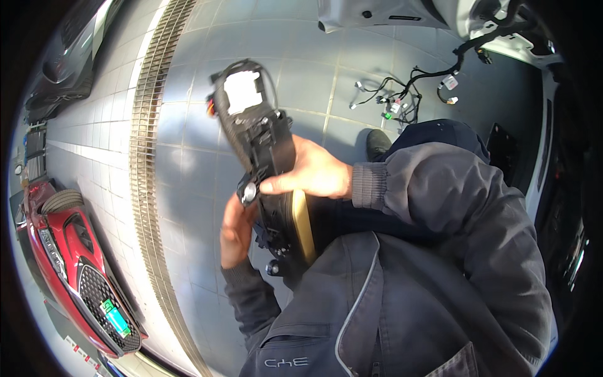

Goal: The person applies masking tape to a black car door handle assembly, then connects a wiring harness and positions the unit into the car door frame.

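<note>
A long black plastic car part (pixel 271 139) with a white label (pixel 244 92) and dark cables along its upper end is held tilted in front of my body. My right hand (pixel 317 168) grips it from the right, thumb across its middle next to a round silver-faced piece (pixel 250 191). On the other side, my left hand (pixel 235 234) is closed at the part's left edge, just below that round piece; some of its fingers are hidden behind the part. A yellow strip (pixel 303 226) runs along the part's lower right side, near my jacket.
A wiring harness (pixel 411 85) with loose connectors hangs from a white car body (pixel 389 14) at the upper right. To the left, a metal floor grate (pixel 147 113) crosses the tiles. A red car (pixel 81 270) and a dark car (pixel 63 63) stand beyond it.
</note>
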`<state>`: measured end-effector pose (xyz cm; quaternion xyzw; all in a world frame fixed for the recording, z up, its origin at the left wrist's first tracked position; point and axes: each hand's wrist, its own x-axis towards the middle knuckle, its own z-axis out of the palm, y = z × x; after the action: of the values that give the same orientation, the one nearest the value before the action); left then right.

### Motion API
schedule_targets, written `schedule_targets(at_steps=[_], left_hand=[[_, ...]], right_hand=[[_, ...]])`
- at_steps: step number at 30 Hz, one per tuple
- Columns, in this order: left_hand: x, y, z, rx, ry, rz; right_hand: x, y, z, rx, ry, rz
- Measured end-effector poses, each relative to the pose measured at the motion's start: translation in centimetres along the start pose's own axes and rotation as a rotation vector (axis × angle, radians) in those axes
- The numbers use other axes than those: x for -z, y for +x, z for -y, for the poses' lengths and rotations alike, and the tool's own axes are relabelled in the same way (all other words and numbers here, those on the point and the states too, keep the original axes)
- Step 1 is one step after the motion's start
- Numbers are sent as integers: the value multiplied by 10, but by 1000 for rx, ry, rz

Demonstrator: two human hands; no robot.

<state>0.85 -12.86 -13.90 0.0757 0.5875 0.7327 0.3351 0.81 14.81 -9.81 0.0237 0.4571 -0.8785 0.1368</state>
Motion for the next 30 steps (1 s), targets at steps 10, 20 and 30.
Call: schedule_targets(at_steps=[10,20,30], left_hand=[[-22,-6,76,-245,415,-382],[-43,156,117,-767,922,191],[-78,177,84,-773,863,-38]], right_hand=[[-33,-43,4,173,548,-305],[-45,-93,57,601,614,-36],[-44,-159,115,985,555,-182]])
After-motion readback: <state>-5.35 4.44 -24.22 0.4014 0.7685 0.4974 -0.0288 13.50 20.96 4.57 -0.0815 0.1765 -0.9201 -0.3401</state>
